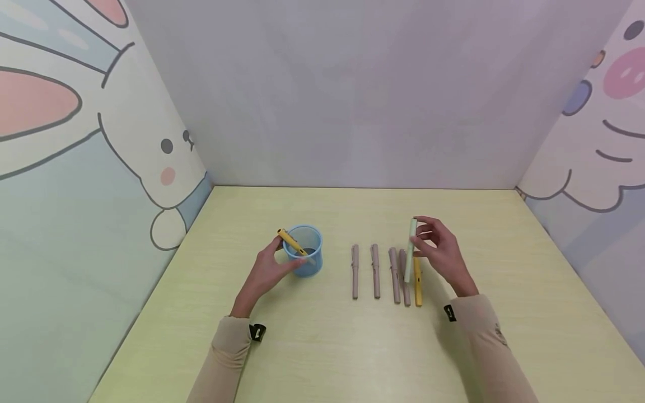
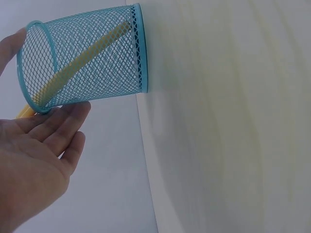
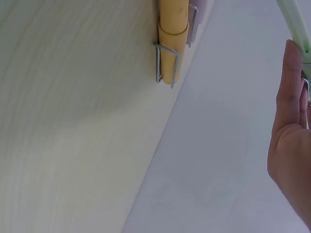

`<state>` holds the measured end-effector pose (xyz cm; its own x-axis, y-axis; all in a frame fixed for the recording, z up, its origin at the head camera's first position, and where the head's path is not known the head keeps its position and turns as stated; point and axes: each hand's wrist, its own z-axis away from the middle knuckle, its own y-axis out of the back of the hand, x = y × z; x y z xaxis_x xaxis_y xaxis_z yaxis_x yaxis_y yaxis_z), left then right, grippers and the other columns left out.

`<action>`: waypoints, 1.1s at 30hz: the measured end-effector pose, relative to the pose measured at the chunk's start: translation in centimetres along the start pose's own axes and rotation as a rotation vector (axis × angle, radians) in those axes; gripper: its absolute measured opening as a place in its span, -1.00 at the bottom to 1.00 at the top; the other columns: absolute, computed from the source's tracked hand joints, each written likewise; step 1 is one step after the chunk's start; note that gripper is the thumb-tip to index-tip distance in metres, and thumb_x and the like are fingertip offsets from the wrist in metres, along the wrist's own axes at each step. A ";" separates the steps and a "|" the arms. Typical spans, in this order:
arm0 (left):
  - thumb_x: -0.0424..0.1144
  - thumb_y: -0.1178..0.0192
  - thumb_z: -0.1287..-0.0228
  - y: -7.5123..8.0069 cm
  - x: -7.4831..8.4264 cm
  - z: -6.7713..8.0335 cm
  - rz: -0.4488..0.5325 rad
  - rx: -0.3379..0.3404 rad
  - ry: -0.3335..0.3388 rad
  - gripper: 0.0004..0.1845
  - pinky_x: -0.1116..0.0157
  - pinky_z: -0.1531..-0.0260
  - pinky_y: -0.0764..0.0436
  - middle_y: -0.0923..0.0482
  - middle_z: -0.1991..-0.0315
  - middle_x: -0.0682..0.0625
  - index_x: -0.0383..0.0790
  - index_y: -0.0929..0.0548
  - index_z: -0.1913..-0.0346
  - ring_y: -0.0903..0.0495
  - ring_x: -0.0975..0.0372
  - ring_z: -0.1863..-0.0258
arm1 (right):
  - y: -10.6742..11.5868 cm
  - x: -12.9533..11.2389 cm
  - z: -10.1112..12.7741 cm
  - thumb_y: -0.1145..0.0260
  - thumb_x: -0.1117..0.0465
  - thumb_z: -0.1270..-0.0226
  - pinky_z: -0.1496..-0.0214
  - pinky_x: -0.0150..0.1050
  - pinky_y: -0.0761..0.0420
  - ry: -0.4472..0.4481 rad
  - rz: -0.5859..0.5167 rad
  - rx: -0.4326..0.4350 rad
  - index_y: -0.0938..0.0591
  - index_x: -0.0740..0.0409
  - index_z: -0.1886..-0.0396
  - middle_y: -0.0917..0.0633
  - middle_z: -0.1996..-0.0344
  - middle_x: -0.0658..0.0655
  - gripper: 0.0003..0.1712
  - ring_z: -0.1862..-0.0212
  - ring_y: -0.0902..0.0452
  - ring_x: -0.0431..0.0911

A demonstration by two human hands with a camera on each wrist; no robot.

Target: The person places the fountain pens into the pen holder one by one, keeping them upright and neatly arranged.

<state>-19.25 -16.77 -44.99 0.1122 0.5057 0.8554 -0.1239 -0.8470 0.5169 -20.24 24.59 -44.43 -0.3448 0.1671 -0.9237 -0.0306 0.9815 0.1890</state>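
Note:
My left hand [image 1: 268,272] holds a blue mesh pen holder [image 1: 308,270] near its rim, thumb on one side and fingers on the other. One yellow pen [image 1: 291,240] leans inside the holder, its end poking above the rim; the mesh shows it slanting to the base in the left wrist view. Above the table, my right hand [image 1: 447,256] pinches a pale green pen [image 1: 410,254] between thumb and fingers. Beneath it lies a second yellow pen [image 1: 418,286], whose metal clip shows in the right wrist view.
Several mauve pens [image 1: 375,274] lie roughly parallel on the pale wooden table [image 1: 312,358], left of the yellow one. Behind stands a plain light wall [image 1: 353,112], and cartoon-printed panels [image 1: 101,196] flank the table on both sides.

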 end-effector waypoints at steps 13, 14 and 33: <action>0.13 -0.45 -0.26 -0.1 -0.1 -0.1 -0.004 0.003 -0.001 -0.02 -0.26 -0.42 -0.17 -0.39 -0.44 -0.27 -0.24 -0.24 -0.59 -0.29 -0.09 -0.48 | -1.9 -0.5 -0.8 -0.27 0.56 -0.42 0.29 -0.24 -0.75 0.054 -0.015 0.003 -0.45 0.35 -0.38 -0.52 0.05 0.39 -0.44 0.13 -0.56 -0.23; 0.13 -0.45 -0.26 -0.1 -0.1 -0.1 -0.004 0.004 -0.002 -0.02 -0.26 -0.42 -0.17 -0.39 -0.44 -0.27 -0.24 -0.25 -0.58 -0.29 -0.09 -0.48 | -2.0 -0.5 -0.9 -0.28 0.56 -0.41 0.29 -0.25 -0.75 0.062 -0.013 0.006 -0.45 0.35 -0.38 -0.52 0.06 0.39 -0.44 0.14 -0.55 -0.23; 0.11 -0.46 -0.26 0.0 -0.1 -0.1 0.003 0.008 -0.007 -0.09 -0.24 -0.42 -0.19 -0.43 -0.41 -0.23 -0.21 -0.32 -0.53 -0.32 -0.06 -0.46 | -5.3 -1.0 -2.4 -0.23 0.67 -0.35 0.32 -0.26 -0.75 0.123 -0.111 0.029 -0.46 0.40 -0.34 -0.55 0.08 0.27 -0.43 0.13 -0.57 -0.20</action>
<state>-19.38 -16.77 -45.07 0.1187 0.5017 0.8569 -0.1162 -0.8500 0.5138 -22.03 19.01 -43.72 -0.4527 0.0468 -0.8904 -0.0488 0.9958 0.0771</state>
